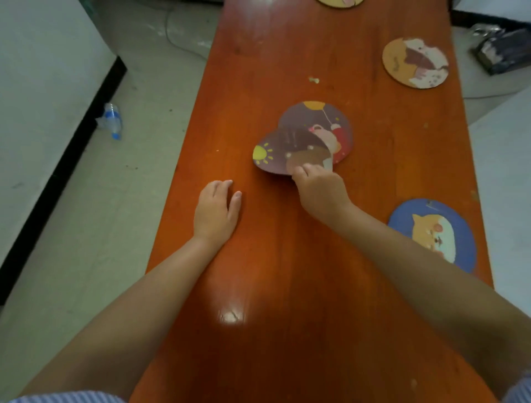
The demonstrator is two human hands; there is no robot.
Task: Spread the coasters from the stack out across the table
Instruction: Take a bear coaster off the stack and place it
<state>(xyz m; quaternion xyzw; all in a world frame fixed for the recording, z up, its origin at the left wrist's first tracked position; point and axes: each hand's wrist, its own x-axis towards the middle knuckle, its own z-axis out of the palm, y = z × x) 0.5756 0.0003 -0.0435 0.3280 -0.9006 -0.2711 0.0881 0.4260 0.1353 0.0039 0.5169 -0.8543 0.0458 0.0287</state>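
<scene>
Orange-brown wood, glossy and long, forms the surface (258,259) that runs away from the person. Near its middle lie two overlapping round coasters, all that shows of the stack. The upper one, a purple coaster with a yellow sun (283,154), has its near right edge curled up off the lower one. The right hand (319,191) pinches that lifted edge, its grip pressed together on the coaster with thumb and fingertips. Beneath it, offset toward the far right, rests the purple coaster with a balloon (319,123), flat on the wood.

The left hand (215,211) lies palm down on the surface near the left edge, holding nothing, its fingers loosely curved and thumb apart from them. It sits well apart from the stack.

Other coasters are already laid out along the right edge. A blue coaster with an orange animal (436,230) lies near the right edge, partly covered by the right forearm. An orange and white coaster (415,63) lies farther along, close to the same edge. At the far end, only the rim of another coaster (340,3) is visible.

On the floor to the left of the surface lies a clear plastic bottle (112,120) on its side.
</scene>
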